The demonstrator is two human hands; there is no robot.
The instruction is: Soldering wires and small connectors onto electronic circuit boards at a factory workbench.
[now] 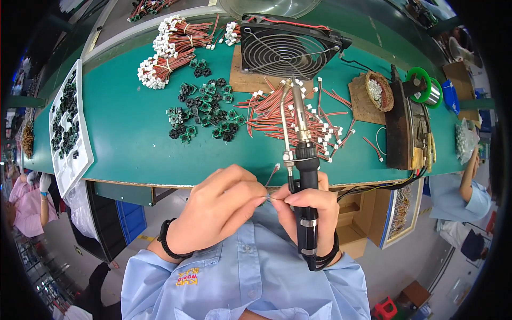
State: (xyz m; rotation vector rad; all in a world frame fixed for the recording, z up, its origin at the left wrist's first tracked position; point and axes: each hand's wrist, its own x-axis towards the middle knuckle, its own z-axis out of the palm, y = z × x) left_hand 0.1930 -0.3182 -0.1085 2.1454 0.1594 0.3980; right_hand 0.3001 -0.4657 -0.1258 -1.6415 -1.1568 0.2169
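My left hand [218,208] is closed, thumb and forefinger pinching a thin wire lead [271,177] with a small light connector at its upper end. My right hand [320,208] wraps round the black handle of a soldering iron [306,170], which points away from me with a thin metal tube clamped along its side. Its thumb and forefinger meet the left fingertips at the lead; what lies between them is too small to make out. Beyond the iron's tip spreads a loose pile of red-and-black wire leads [272,114] with white connectors.
A black fan [288,50] stands at the back. Small green circuit boards [205,109] and bundled leads [170,40] lie left of it. A white tray [80,154] borders the left. On the right are a basket [380,90], a metal block [397,133] and a green spool [418,85].
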